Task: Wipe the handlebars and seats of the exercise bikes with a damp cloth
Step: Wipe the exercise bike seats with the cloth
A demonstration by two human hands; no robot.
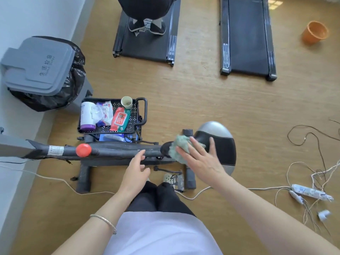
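green cloth (181, 144) on one black seat (223, 149)

The grey-green cloth (179, 146) lies crumpled on the narrow nose of the seat (222, 146), pressed under the straight fingers of the right hand (200, 157); the seat is black with silver-grey rims. The bike's black frame bar (117, 152) runs left from it, bearing a red knob (83, 150).
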